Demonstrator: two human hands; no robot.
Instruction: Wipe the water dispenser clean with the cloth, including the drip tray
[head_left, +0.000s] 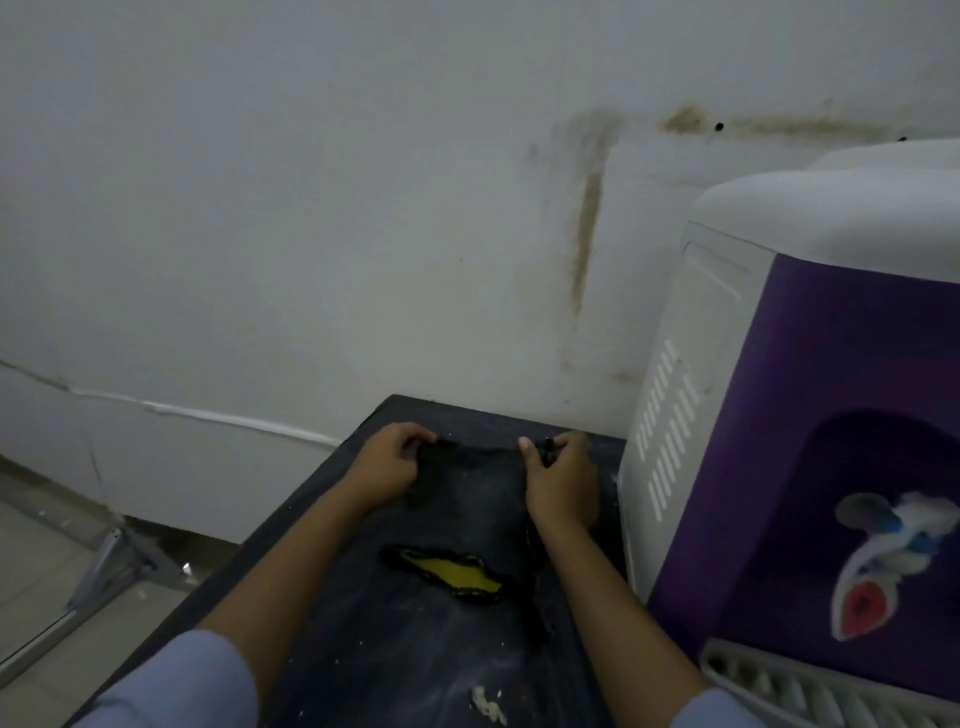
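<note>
Head view: left hand (387, 462) and right hand (563, 483) pinch the dark cloth (472, 480), stretched crosswise between them; water dispenser (831, 389) stands just right of the right hand.

— What do we see beyond the fingers (410, 432)?
— A pale wall (311, 208), with a brown streak (587, 228) up and to their right, and a dark hole (719, 126) higher still.
— And under them?
— A dark worktop (363, 649). Nearer us than the fingers we find a yellow tear (457, 569) in it, then a whitish crumb (485, 704).
— To their left?
— A white cable (234, 418) along the wall, and lower down a metal bracket (119, 561) on the tiled floor (31, 571).
</note>
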